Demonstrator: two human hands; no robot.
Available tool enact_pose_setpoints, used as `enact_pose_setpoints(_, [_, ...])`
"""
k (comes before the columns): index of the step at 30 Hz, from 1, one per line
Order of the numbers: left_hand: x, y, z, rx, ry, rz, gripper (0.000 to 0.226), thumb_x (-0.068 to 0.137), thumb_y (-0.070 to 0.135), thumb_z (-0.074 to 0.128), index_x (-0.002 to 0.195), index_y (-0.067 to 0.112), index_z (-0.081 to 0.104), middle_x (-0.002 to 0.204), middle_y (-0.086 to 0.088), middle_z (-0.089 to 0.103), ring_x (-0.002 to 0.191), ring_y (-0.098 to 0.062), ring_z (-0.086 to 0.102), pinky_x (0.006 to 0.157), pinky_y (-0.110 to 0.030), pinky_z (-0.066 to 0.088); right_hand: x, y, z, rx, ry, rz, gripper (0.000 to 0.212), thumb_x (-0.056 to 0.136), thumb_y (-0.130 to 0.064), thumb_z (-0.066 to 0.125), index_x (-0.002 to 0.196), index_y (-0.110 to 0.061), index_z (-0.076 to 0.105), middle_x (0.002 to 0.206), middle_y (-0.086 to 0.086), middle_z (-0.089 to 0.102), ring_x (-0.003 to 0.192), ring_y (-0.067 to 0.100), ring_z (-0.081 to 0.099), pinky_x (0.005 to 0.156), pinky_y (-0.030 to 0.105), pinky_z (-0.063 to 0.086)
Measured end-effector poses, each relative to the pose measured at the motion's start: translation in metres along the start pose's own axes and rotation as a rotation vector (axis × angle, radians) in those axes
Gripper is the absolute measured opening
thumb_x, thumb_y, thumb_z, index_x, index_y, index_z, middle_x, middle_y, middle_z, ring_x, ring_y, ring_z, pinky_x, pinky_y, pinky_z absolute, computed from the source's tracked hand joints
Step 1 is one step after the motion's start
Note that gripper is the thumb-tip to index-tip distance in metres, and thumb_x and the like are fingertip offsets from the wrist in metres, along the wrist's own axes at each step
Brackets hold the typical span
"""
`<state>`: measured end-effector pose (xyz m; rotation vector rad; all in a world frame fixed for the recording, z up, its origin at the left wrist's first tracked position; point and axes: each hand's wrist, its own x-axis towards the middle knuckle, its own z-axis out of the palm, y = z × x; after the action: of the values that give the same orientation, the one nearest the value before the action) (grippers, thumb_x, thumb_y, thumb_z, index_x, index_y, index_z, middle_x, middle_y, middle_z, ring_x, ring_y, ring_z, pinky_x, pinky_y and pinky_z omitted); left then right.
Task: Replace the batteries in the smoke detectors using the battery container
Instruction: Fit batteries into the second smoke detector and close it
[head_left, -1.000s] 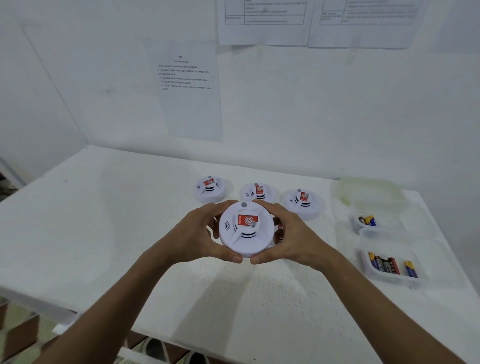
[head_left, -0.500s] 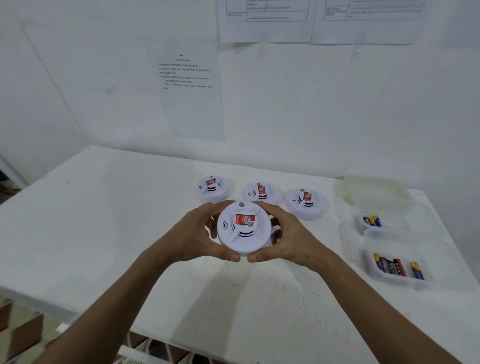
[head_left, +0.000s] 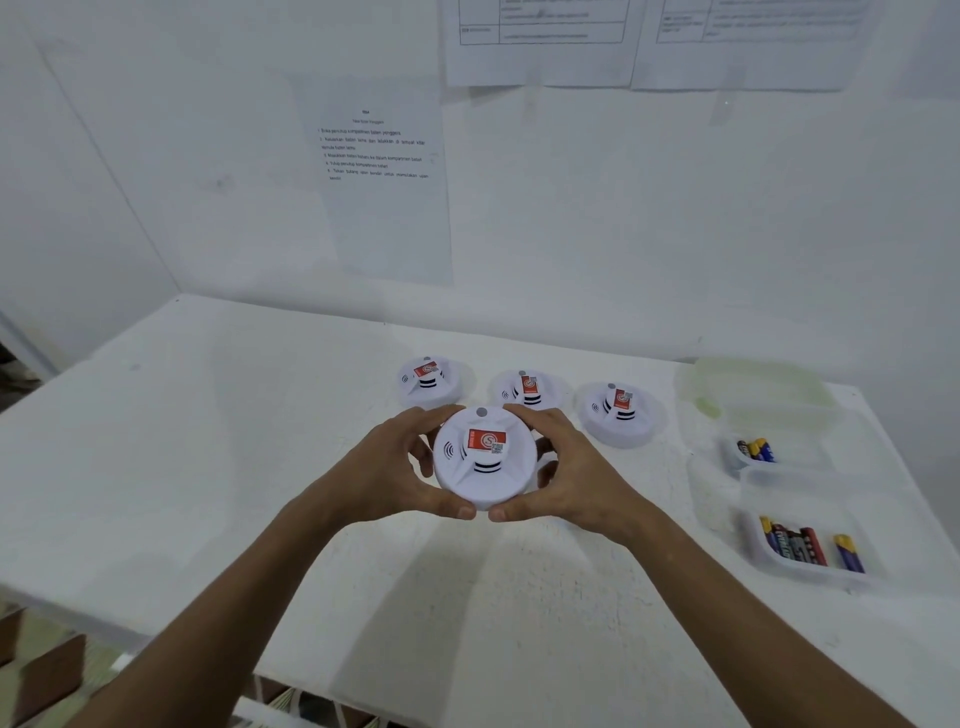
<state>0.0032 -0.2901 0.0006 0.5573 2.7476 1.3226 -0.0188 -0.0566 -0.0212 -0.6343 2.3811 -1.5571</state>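
White smoke detector (head_left: 484, 457) gripped at its rim by left hand (head_left: 387, 470) and right hand (head_left: 576, 475), fingers curled; battery container (head_left: 810, 540) lies right of hands.

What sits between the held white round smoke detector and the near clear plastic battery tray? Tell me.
Only the right hand gripping the white round smoke detector, then bare white table up to the clear plastic battery tray, per the head view.

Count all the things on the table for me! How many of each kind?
Smoke detectors: 4, one held in both hands, three in a row behind
Clear tubs with batteries: 2
Loose lid: 1
Total: 7
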Motion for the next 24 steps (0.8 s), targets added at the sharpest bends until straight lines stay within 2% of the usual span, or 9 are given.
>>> enact_pose_setpoints(5, [0.006, -0.012, -0.004, 0.017, 0.023, -0.02, 0.081, 0.057, 0.037, 0.091, 0.128, 0.037, 0.051, 0.112, 0.019, 0.06, 0.087, -0.002, 0.056, 0.066, -0.011, 0.049, 0.011, 0.005, 0.011, 0.011, 0.068, -0.003, 0.094, 0.058, -0.023, 0.094, 0.138, -0.028, 0.045, 0.13, -0.015, 0.048, 0.105, 0.006, 0.052, 0.072, 0.013, 0.045])
enact_pose_setpoints(8, [0.011, -0.021, -0.006, 0.014, 0.031, -0.037, 0.078, 0.057, 0.034, 0.092, 0.12, 0.047, 0.049, 0.107, 0.025, 0.06, 0.087, -0.001, 0.057, 0.066, -0.009, 0.048, 0.019, 0.008, 0.019, 0.016, 0.09, 0.011, 0.092, 0.058, -0.023, 0.094, 0.136, -0.028, 0.046, 0.128, -0.015, 0.048, 0.105, 0.003, 0.05, 0.075, 0.013, 0.044])
enact_pose_setpoints(11, [0.015, -0.034, -0.005, 0.038, 0.013, -0.057, 0.075, 0.057, 0.033, 0.092, 0.117, 0.049, 0.049, 0.108, 0.021, 0.061, 0.09, -0.001, 0.056, 0.068, -0.008, 0.047, 0.029, 0.013, 0.027, -0.012, 0.097, 0.018, 0.09, 0.057, -0.022, 0.094, 0.132, -0.031, 0.046, 0.127, -0.014, 0.049, 0.109, 0.001, 0.049, 0.079, 0.01, 0.044])
enact_pose_setpoints(15, [0.021, -0.057, -0.003, 0.062, -0.026, -0.1, 0.073, 0.054, 0.043, 0.091, 0.115, 0.053, 0.052, 0.107, 0.018, 0.064, 0.092, -0.008, 0.059, 0.076, -0.018, 0.052, 0.039, 0.024, 0.039, -0.029, 0.105, 0.059, 0.086, 0.055, -0.02, 0.095, 0.129, -0.028, 0.052, 0.121, -0.01, 0.056, 0.105, 0.003, 0.053, 0.075, 0.011, 0.045])
enact_pose_setpoints(17, [0.024, -0.069, 0.0, 0.074, -0.051, -0.138, 0.075, 0.051, 0.05, 0.088, 0.119, 0.051, 0.054, 0.105, 0.018, 0.065, 0.093, -0.01, 0.058, 0.079, -0.026, 0.054, 0.041, 0.027, 0.043, -0.058, 0.109, 0.075, 0.08, 0.056, -0.019, 0.094, 0.126, -0.023, 0.056, 0.109, -0.016, 0.058, 0.097, 0.004, 0.054, 0.077, 0.014, 0.046])
enact_pose_setpoints(19, [0.028, -0.078, 0.002, 0.094, -0.076, -0.161, 0.076, 0.051, 0.049, 0.087, 0.121, 0.048, 0.056, 0.102, 0.017, 0.066, 0.092, -0.009, 0.057, 0.078, -0.028, 0.053, 0.044, 0.029, 0.045, -0.083, 0.104, 0.084, 0.075, 0.057, -0.017, 0.094, 0.123, -0.019, 0.058, 0.1, -0.02, 0.057, 0.091, 0.003, 0.054, 0.074, 0.008, 0.043])
enact_pose_setpoints(21, [0.031, -0.082, 0.003, 0.104, -0.094, -0.157, 0.071, 0.054, 0.044, 0.089, 0.119, 0.043, 0.059, 0.1, 0.017, 0.067, 0.09, -0.007, 0.056, 0.075, -0.022, 0.05, 0.046, 0.031, 0.048, -0.096, 0.106, 0.088, 0.074, 0.057, -0.019, 0.094, 0.123, -0.017, 0.059, 0.101, -0.015, 0.059, 0.089, 0.002, 0.053, 0.073, 0.005, 0.041])
enact_pose_setpoints(24, [0.035, -0.084, 0.004, 0.083, -0.121, -0.152, 0.061, 0.058, 0.033, 0.09, 0.113, 0.03, 0.064, 0.098, 0.014, 0.069, 0.09, -0.004, 0.057, 0.073, -0.015, 0.048, 0.049, 0.032, 0.05, -0.103, 0.119, 0.093, 0.075, 0.057, -0.019, 0.094, 0.123, -0.015, 0.06, 0.106, -0.008, 0.062, 0.095, 0.009, 0.055, 0.078, 0.014, 0.045])
